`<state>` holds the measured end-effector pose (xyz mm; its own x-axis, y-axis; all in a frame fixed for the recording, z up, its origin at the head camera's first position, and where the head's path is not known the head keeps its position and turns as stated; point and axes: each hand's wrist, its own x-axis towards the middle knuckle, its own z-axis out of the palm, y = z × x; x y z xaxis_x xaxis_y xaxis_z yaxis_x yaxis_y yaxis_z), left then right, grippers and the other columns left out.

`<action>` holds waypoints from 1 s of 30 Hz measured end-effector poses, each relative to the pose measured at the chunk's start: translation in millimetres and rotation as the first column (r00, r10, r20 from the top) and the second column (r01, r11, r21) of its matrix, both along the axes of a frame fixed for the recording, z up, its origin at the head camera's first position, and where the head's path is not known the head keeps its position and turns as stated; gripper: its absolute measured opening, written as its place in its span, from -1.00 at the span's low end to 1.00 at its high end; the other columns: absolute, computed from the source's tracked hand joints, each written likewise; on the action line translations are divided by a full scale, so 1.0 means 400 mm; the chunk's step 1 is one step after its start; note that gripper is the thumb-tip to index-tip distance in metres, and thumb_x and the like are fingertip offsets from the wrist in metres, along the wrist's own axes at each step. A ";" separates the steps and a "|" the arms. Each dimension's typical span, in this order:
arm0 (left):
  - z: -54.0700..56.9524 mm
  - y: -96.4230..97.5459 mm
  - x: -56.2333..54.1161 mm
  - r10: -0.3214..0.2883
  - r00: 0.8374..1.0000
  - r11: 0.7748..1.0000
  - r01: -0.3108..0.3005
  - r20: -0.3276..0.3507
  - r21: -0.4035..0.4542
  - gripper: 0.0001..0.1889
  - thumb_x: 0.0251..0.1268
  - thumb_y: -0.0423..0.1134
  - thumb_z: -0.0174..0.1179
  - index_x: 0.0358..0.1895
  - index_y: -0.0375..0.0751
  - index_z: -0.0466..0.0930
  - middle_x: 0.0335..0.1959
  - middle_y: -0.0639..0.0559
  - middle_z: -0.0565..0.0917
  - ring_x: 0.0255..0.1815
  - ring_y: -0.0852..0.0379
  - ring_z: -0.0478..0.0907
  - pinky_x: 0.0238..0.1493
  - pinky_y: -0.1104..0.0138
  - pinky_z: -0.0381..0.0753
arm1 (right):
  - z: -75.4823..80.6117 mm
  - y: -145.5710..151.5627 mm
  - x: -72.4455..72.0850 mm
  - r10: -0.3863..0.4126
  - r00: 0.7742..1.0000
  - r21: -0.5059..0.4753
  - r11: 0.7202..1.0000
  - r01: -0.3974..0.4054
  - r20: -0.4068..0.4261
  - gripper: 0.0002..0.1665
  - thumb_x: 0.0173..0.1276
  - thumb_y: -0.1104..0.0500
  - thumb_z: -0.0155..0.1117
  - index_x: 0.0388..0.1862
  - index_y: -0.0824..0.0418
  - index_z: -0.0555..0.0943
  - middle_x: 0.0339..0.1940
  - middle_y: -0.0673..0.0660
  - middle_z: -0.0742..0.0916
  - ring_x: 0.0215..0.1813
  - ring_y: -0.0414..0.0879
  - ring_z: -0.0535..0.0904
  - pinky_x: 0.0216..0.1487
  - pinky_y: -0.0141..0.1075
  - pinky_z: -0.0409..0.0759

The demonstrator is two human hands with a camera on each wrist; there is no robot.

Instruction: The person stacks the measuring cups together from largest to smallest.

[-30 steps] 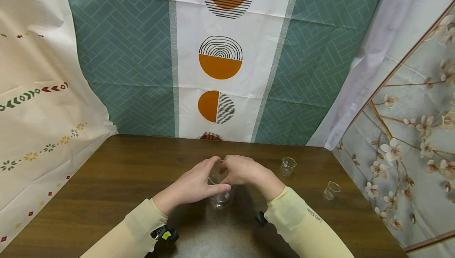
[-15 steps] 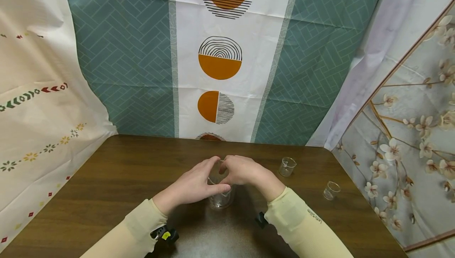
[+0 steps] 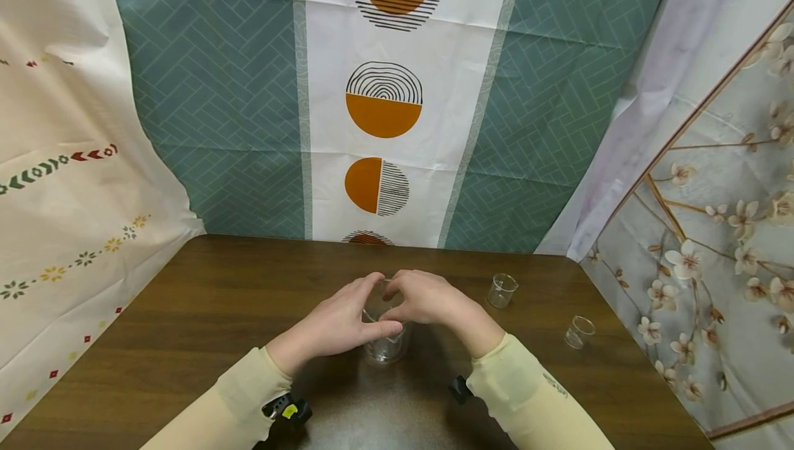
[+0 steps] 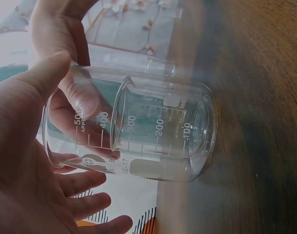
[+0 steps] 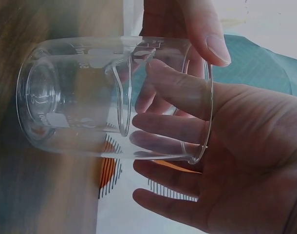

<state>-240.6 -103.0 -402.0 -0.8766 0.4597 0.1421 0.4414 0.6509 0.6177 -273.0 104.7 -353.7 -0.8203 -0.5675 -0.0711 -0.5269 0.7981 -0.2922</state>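
A large glass beaker (image 4: 143, 168) with white volume marks stands upright on the table. A smaller glass beaker (image 4: 156, 129) sits inside it, its rim well below the larger one's. My left hand (image 3: 338, 319) holds the large beaker near its rim, thumb on the near side and fingers behind. From above, my right hand (image 3: 424, 298) reaches into the large beaker's mouth with thumb and some fingers. Its thumb tip is apart from the small beaker's rim, and other fingers lie outside the glass. Whether a fingertip touches the inner rim, I cannot tell.
Two small glass beakers stand on the right side of the brown wooden table (image 3: 248, 284): one beaker (image 3: 502, 291) farther back, another beaker (image 3: 579, 333) nearer the right edge. Patterned cloths hang behind the table and along both sides.
My right wrist has shifted slightly right and its thumb has spread a little from the fingers. The small beaker looks slightly turned since the first frame. My left hand has stayed put.
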 end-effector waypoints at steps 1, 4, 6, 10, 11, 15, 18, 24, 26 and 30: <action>0.000 0.000 0.000 0.001 1.000 1.000 -0.001 -0.001 -0.001 0.03 0.36 0.44 0.41 0.67 -0.13 0.28 0.58 -0.15 0.46 -0.01 0.20 0.69 0.14 -0.06 0.69 | -0.001 0.001 0.001 0.001 1.000 -0.006 1.000 -0.001 -0.001 -0.54 0.37 -0.11 0.67 0.13 0.08 0.86 0.22 0.02 0.79 0.24 0.02 0.70 0.24 0.00 0.66; 0.000 0.001 0.000 0.007 1.000 1.000 -0.007 -0.001 -0.004 0.05 0.36 0.44 0.41 0.68 -0.13 0.27 0.60 -0.14 0.44 0.01 0.18 0.69 0.18 -0.09 0.68 | -0.002 0.006 0.003 0.003 1.000 -0.027 1.000 -0.003 -0.008 -0.53 0.38 -0.11 0.67 0.14 0.10 0.86 0.20 0.02 0.79 0.23 0.01 0.71 0.23 0.00 0.66; 0.000 0.001 0.001 0.009 1.000 1.000 -0.009 0.000 -0.005 0.05 0.35 0.44 0.42 0.69 -0.13 0.26 0.60 -0.14 0.44 0.02 0.16 0.69 0.20 -0.10 0.68 | -0.003 0.008 0.005 0.001 1.000 -0.041 0.999 -0.001 -0.014 -0.52 0.38 -0.11 0.66 0.15 0.11 0.86 0.20 0.01 0.79 0.23 0.01 0.71 0.23 0.01 0.66; -0.001 0.002 -0.001 0.011 1.000 1.000 -0.011 -0.007 -0.011 0.05 0.35 0.45 0.41 0.68 -0.13 0.27 0.59 -0.15 0.46 0.03 0.15 0.68 0.19 -0.11 0.68 | -0.006 0.013 0.008 -0.006 1.000 -0.069 0.998 0.005 -0.019 -0.51 0.39 -0.12 0.65 0.16 0.11 0.86 0.19 0.01 0.79 0.25 0.04 0.71 0.23 0.02 0.65; -0.001 0.002 -0.001 0.011 1.000 1.000 -0.011 -0.008 -0.010 0.04 0.35 0.45 0.41 0.68 -0.12 0.28 0.59 -0.15 0.46 0.02 0.16 0.68 0.18 -0.10 0.69 | -0.007 0.014 0.008 -0.006 1.000 -0.073 0.997 0.004 -0.022 -0.51 0.39 -0.13 0.65 0.16 0.11 0.85 0.19 0.00 0.79 0.25 0.04 0.71 0.23 0.02 0.65; -0.003 0.002 -0.002 0.009 1.000 1.000 -0.009 -0.017 -0.011 0.03 0.35 0.46 0.41 0.66 -0.12 0.29 0.57 -0.14 0.47 -0.01 0.19 0.68 0.15 -0.08 0.69 | -0.011 0.018 0.009 -0.005 1.000 -0.094 0.996 0.003 -0.022 -0.49 0.41 -0.14 0.64 0.17 0.13 0.85 0.19 0.01 0.79 0.27 0.07 0.71 0.24 0.02 0.65; -0.004 0.003 -0.001 0.010 1.000 1.000 -0.010 -0.023 -0.013 0.03 0.35 0.45 0.41 0.66 -0.13 0.30 0.56 -0.13 0.48 -0.02 0.20 0.68 0.14 -0.06 0.69 | -0.013 0.021 0.011 -0.008 1.000 -0.112 0.994 0.006 -0.022 -0.48 0.42 -0.14 0.62 0.19 0.14 0.84 0.21 0.02 0.79 0.30 0.08 0.69 0.28 0.04 0.63; 0.000 0.003 0.003 0.019 0.999 1.000 -0.019 -0.027 -0.021 0.04 0.35 0.45 0.41 0.67 -0.14 0.30 0.59 -0.11 0.47 0.17 0.06 0.64 0.24 -0.13 0.65 | -0.013 0.027 0.019 -0.029 0.999 -0.121 0.992 0.025 -0.034 -0.49 0.43 -0.17 0.61 0.20 0.08 0.84 0.24 0.01 0.78 0.32 0.03 0.68 0.32 0.03 0.61; 0.002 0.004 0.004 0.024 0.999 0.999 -0.024 -0.024 -0.025 0.04 0.35 0.45 0.41 0.68 -0.14 0.29 0.60 -0.10 0.46 0.26 0.01 0.60 0.29 -0.16 0.62 | -0.012 0.029 0.022 -0.037 0.999 -0.114 0.993 0.032 -0.040 -0.50 0.43 -0.18 0.61 0.20 0.06 0.84 0.26 0.00 0.77 0.32 0.02 0.67 0.33 0.04 0.61; 0.003 0.005 0.004 0.027 0.999 0.999 -0.028 -0.019 -0.025 0.03 0.35 0.45 0.41 0.66 -0.11 0.30 0.59 -0.09 0.46 0.24 0.01 0.60 0.29 -0.16 0.63 | -0.013 0.033 0.026 -0.052 0.998 -0.109 0.993 0.048 -0.042 -0.51 0.45 -0.18 0.59 0.22 0.03 0.84 0.30 0.00 0.76 0.35 0.01 0.65 0.35 0.06 0.59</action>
<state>-238.9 -101.1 -400.8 -0.8863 0.4391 0.1473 0.4345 0.6780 0.5929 -262.8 117.9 -359.0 -0.8488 -0.5281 0.0258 -0.5016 0.7890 -0.3548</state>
